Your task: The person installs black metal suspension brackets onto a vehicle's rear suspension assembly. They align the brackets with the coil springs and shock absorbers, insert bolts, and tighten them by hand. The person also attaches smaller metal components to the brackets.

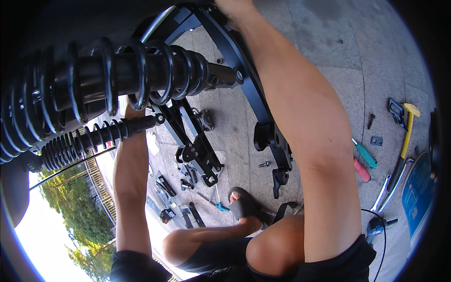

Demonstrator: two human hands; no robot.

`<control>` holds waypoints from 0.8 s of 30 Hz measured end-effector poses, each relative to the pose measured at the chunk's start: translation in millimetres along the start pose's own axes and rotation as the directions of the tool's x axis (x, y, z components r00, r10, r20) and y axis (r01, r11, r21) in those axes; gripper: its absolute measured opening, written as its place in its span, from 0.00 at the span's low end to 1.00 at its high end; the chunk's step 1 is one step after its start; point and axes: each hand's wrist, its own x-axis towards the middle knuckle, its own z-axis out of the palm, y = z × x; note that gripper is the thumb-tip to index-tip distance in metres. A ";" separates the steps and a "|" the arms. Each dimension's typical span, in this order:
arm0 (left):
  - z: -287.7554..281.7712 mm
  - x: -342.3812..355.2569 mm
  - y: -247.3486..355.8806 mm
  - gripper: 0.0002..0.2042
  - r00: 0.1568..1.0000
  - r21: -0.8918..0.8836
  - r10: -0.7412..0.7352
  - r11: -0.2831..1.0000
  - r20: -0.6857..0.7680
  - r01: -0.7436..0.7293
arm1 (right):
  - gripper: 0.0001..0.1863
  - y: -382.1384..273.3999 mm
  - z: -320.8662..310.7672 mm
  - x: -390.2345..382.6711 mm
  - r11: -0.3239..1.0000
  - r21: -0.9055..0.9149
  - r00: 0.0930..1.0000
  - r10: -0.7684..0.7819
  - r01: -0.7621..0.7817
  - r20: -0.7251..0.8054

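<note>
My right hand (233,6) is at the top edge, closed on a rail of the black metal frame (256,101) that hangs over the paving. My left hand (135,107) reaches up between two black coil-spring shock absorbers. The coils of the large one (108,75) hide its fingers, so its grip is unclear. The thinner shock absorber (94,137) runs just below that hand. A second black frame part with bolted plates (195,145) hangs under the large shock's end. My knee and my foot in a black sandal (242,203) are below.
Tools lie on the stone paving: a yellow-handled hammer (408,134), green-handled (365,155) and red-handled (361,170) tools, wrenches (386,191), a corded power tool (377,225), a blue-handled screwdriver (221,205), a loose bolt (264,164), small black parts (165,184) and a blue board (418,190).
</note>
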 end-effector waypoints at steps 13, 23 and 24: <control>1.2 -7.6 5.9 0.20 1.000 -0.078 -0.025 0.997 0.012 0.026 | 0.27 0.5 -4.8 1.7 0.999 -0.035 0.994 0.023 -0.019 0.109; 1.8 -11.6 7.7 0.19 0.998 -0.125 -0.045 0.991 0.043 0.050 | 0.25 -1.3 -10.0 2.4 0.989 -0.150 0.994 0.031 -0.015 0.106; 1.6 -11.5 7.8 0.19 0.998 -0.129 -0.047 0.990 0.044 0.053 | 0.26 -1.2 -10.1 3.4 0.980 -0.200 0.994 0.025 -0.004 0.103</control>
